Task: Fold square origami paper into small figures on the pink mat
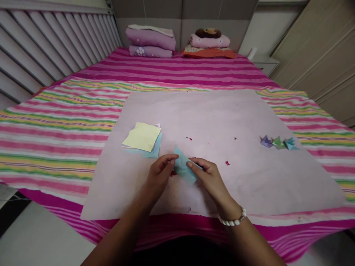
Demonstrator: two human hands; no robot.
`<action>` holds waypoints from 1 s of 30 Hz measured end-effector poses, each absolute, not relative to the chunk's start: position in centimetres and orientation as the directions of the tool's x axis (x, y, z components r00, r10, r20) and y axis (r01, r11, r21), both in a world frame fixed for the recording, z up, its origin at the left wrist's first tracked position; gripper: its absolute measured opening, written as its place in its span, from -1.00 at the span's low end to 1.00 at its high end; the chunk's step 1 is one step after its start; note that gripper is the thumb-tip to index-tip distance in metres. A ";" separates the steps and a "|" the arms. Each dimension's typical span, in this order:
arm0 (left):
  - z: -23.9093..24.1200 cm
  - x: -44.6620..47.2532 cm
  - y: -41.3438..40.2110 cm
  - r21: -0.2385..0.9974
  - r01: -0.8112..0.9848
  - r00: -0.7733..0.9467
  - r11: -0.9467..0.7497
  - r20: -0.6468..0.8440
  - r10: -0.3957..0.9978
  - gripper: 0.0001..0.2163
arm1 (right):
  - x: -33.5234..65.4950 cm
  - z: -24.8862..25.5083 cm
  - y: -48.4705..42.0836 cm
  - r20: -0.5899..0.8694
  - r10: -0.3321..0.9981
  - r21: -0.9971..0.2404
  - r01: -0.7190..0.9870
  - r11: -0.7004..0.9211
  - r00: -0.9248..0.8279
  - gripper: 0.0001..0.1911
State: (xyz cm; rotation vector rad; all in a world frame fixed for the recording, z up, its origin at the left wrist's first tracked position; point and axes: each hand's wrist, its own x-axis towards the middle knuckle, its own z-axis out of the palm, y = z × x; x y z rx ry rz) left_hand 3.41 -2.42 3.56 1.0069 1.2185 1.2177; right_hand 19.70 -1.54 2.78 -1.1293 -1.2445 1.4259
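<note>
Both my hands pinch a folded light blue paper (183, 166) just above a pale pink sheet (249, 177) spread on the bed. My left hand (160, 173) grips its left side with fingers closed. My right hand (208, 176), with a white bead bracelet on the wrist, grips its right side. A stack of square papers (142, 137), pale yellow on top and blue beneath, lies to the upper left of my hands.
Three small folded paper figures (279, 142), purple, green and blue, sit in a row at the right. Tiny red scraps (227, 163) dot the sheet. Folded bedding (151, 42) and a pillow pile (210, 44) lie at the striped bed's head. A slatted wall runs along the left.
</note>
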 end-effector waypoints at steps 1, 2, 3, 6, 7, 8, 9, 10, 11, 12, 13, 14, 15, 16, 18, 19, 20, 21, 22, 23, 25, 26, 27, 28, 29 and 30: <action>3.7 3.3 -2.4 0.990 -0.095 -0.032 0.103 -0.107 0.994 -0.80 | 19.8 2.6 -1.5 -0.108 0.975 -0.986 -0.106 -0.131 -0.195 -0.77; 3.8 3.2 -2.4 0.993 -0.072 -0.011 0.096 -0.097 0.995 -0.80 | 19.9 2.5 -1.4 -0.139 0.964 -0.973 -0.151 -0.175 -0.225 -0.74; 3.8 3.1 -2.3 0.994 -0.052 0.010 0.093 -0.093 0.996 -0.81 | 20.0 2.4 -1.3 -0.162 0.953 -0.959 -0.185 -0.213 -0.257 -0.71; 3.8 2.8 -2.3 0.996 0.004 0.076 0.094 -0.094 0.993 -0.78 | 20.2 2.2 -1.2 -0.183 0.925 -0.942 -0.210 -0.262 -0.332 -0.65; 3.8 2.7 -2.4 0.995 0.022 0.094 0.094 -0.096 0.991 -0.77 | 20.2 2.2 -1.1 -0.187 0.920 -0.942 -0.204 -0.268 -0.343 -0.66; 3.8 2.7 -2.4 0.995 0.035 0.111 0.095 -0.099 0.989 -0.76 | 20.2 2.2 -1.0 -0.195 0.919 -0.941 -0.199 -0.274 -0.342 -0.67; 3.8 2.6 -2.4 0.994 0.039 0.130 0.099 -0.103 0.986 -0.75 | 20.2 2.2 -1.0 -0.208 0.922 -0.938 -0.199 -0.283 -0.326 -0.69; 3.9 2.6 -2.5 0.994 0.031 0.150 0.106 -0.110 0.983 -0.74 | 20.2 2.2 -0.9 -0.229 0.926 -0.932 -0.206 -0.297 -0.299 -0.71; 3.9 2.6 -2.5 0.993 0.011 0.167 0.117 -0.117 0.979 -0.74 | 20.2 2.2 -0.8 -0.256 0.930 -0.923 -0.220 -0.317 -0.264 -0.74; 4.0 2.6 -2.5 0.991 -0.016 0.180 0.130 -0.125 0.976 -0.73 | 20.2 2.2 -0.8 -0.288 0.929 -0.908 -0.240 -0.342 -0.233 -0.75; 4.1 2.6 -2.5 0.988 -0.046 0.191 0.145 -0.133 0.973 -0.72 | 20.1 2.2 -0.7 -0.321 0.923 -0.890 -0.267 -0.370 -0.211 -0.76; 4.1 2.6 -2.5 0.985 -0.075 0.194 0.156 -0.139 0.971 -0.70 | 20.1 2.2 -0.7 -0.352 0.914 -0.866 -0.299 -0.400 -0.202 -0.76; 4.2 2.6 -2.5 0.982 -0.100 0.192 0.163 -0.141 0.971 -0.68 | 20.1 2.1 -0.6 -0.380 0.901 -0.838 -0.335 -0.430 -0.207 -0.76; 4.2 2.6 -2.5 0.980 -0.116 0.187 0.163 -0.140 0.972 -0.66 | 20.0 2.0 -0.6 -0.402 0.889 -0.807 -0.375 -0.457 -0.218 -0.75; 4.1 2.7 -2.6 0.982 -0.116 0.177 0.152 -0.130 0.976 -0.60 | 19.9 1.8 -0.6 -0.430 0.872 -0.740 -0.461 -0.489 -0.235 -0.75; 4.0 2.7 -2.6 0.985 -0.103 0.171 0.139 -0.120 0.978 -0.57 | 19.9 1.6 -0.6 -0.440 0.866 -0.709 -0.500 -0.497 -0.237 -0.75; 3.9 2.7 -2.7 0.989 -0.082 0.165 0.119 -0.105 0.981 -0.54 | 19.8 1.5 -0.6 -0.448 0.860 -0.683 -0.528 -0.505 -0.243 -0.75; 3.8 2.8 -2.7 0.994 -0.052 0.160 0.092 -0.083 0.984 -0.52 | 19.7 1.3 -0.5 -0.453 0.855 -0.663 -0.546 -0.512 -0.251 -0.75; 3.7 2.8 -2.7 0.998 -0.014 0.157 0.054 -0.051 0.986 -0.52 | 19.7 1.2 -0.5 -0.458 0.849 -0.648 -0.555 -0.522 -0.264 -0.76; 3.6 2.8 -2.8 0.999 0.032 0.153 0.005 -0.010 0.988 -0.54 | 19.6 1.0 -0.5 -0.460 0.842 -0.636 -0.557 -0.534 -0.282 -0.76; 3.6 2.7 -2.8 0.983 0.143 0.149 -0.110 0.089 0.985 -0.59 | 19.4 0.8 -0.6 -0.456 0.829 -0.618 -0.554 -0.557 -0.324 -0.78; 3.6 2.7 -2.8 0.966 0.196 0.152 -0.166 0.137 0.979 -0.62 | 19.4 0.8 -0.7 -0.449 0.822 -0.614 -0.548 -0.569 -0.350 -0.80; 3.7 2.6 -2.7 0.946 0.240 0.162 -0.216 0.180 0.970 -0.64 | 19.3 0.8 -0.8 -0.441 0.814 -0.611 -0.538 -0.580 -0.378 -0.81; 3.8 2.6 -2.7 0.926 0.273 0.179 -0.261 0.217 0.960 -0.67 | 19.3 0.7 -0.9 -0.432 0.806 -0.612 -0.525 -0.591 -0.404 -0.82; 3.9 2.6 -2.6 0.908 0.293 0.196 -0.298 0.248 0.949 -0.71 | 19.2 0.7 -1.0 -0.427 0.797 -0.617 -0.506 -0.602 -0.427 -0.83; 3.9 2.5 -2.5 0.896 0.302 0.209 -0.325 0.270 0.940 -0.76 | 19.2 0.7 -1.1 -0.426 0.785 -0.624 -0.483 -0.614 -0.449 -0.83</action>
